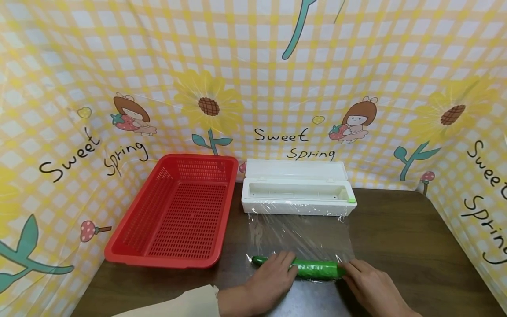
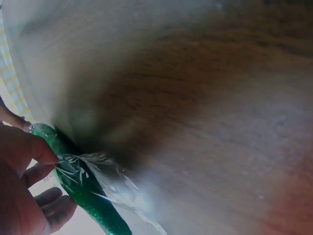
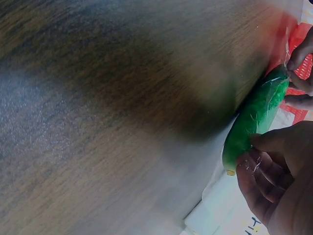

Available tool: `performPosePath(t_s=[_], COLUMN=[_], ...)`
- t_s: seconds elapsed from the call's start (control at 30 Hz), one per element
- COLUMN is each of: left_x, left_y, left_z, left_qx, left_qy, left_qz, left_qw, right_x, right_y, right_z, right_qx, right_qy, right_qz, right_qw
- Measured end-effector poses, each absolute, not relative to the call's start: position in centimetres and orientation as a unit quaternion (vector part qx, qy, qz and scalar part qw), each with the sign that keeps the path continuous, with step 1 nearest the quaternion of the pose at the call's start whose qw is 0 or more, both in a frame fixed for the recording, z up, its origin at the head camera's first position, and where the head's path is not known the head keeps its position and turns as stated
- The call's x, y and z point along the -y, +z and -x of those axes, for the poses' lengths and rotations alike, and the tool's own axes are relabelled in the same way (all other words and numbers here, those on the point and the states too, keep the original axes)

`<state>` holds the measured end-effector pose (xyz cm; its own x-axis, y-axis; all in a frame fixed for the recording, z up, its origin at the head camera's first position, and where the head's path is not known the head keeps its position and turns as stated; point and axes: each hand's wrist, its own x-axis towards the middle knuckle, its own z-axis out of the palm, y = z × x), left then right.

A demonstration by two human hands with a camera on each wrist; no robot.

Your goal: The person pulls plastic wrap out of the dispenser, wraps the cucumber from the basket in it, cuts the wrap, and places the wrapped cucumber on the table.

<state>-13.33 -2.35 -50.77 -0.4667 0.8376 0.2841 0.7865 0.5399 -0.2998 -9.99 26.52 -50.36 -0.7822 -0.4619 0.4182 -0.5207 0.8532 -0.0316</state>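
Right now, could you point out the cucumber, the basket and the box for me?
Cucumber (image 1: 317, 269): head view, on its longest exposed stretch.
Basket (image 1: 166, 262): head view, on its near rim.
Box (image 1: 295, 188): head view, on its inner back wall.

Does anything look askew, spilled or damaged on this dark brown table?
I see nothing spilled or broken. Only the clear plastic film looks a little off: between the white rectangular plastic box and the long green cucumber, it's puckered with diagonal creases rather than lying smooth.
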Motion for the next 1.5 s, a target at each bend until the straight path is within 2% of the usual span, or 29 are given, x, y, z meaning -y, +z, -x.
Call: performPosePath(t_s=[0.3, 0.53, 0.67, 0.87, 1.0, 1.13, 1.27, 1.4, 1.5], left_x=[2.8, 3.0, 3.1, 3.0, 2.8, 2.6, 2.6, 2.4, 2.2], left_y=[-50.9, -50.6, -50.6, -50.4, -50.2, -50.0, -49.9, -49.7, -49.6], left_z=[13.9, 14.3, 14.5, 14.9, 15.1, 15.4, 15.7, 15.8, 15.9], left_qx=[0.865, 0.872, 0.871, 0.874, 0.883, 0.885, 0.883, 0.892, 0.901], left_qy=[0.027, -0.033, -0.042, -0.047, -0.078, -0.119, -0.147, -0.185, -0.196], left_qz=[0.465, 0.464, 0.465, 0.459, 0.445, 0.441, 0.439, 0.409, 0.385], left_qw=[0.187, 0.152, 0.154, 0.151, 0.125, 0.084, 0.073, 0.058, 0.044], right_x=[-26.5, -26.4, -26.3, -26.2, -26.3, -26.3, -26.1, -25.8, -25.7], right_y=[-50.3, -50.2, -49.8, -49.0, -49.0, -49.3, -49.9, -50.8, -51.5], right_z=[9.9, 10.1, 10.3, 11.0, 11.6, 12.0, 12.2, 12.4, 12.7], right_qx=[0.948, 0.941, 0.953, 0.97, 0.964, 0.956, 0.952, 0.955, 0.943], right_qy=[0.087, 0.125, 0.16, 0.217, 0.255, 0.283, 0.29, 0.24, 0.185], right_qz=[-0.239, -0.242, -0.207, -0.103, -0.077, -0.063, -0.06, -0.088, -0.155], right_qw=[0.19, 0.2, 0.153, 0.041, 0.014, 0.036, 0.078, 0.148, 0.228])
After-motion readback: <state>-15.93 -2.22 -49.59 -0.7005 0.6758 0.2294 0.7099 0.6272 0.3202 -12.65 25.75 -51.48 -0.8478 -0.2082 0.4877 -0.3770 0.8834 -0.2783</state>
